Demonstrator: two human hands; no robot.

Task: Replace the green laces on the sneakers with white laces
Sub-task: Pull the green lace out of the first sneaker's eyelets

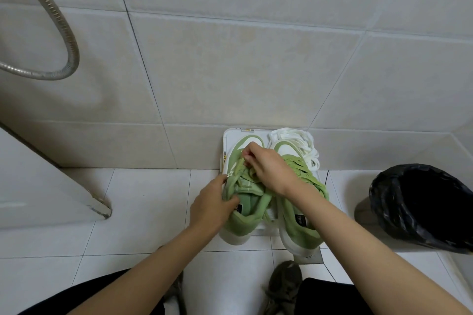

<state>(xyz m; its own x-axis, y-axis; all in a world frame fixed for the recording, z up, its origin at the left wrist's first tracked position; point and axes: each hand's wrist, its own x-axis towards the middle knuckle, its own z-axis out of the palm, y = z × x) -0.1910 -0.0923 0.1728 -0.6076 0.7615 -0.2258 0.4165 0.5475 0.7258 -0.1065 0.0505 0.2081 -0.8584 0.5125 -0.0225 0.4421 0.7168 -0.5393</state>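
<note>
While the left hand [210,204] grips the left sneaker [243,220] by its padded collar, fingers curled over the edge, the right hand [268,163] pinches a flat green lace [239,169] nearer the toe. Both shoes are soft green fabric with white toe panels and thick white soles. The right sneaker [299,227] lies parallel, and both point toes to the wall, heels overhanging the near edge of the white plastic tray [230,135]. White laces [304,146] lie heaped at the tray's far right corner. A black-bagged bin [419,207] stands right of the tray.
</note>
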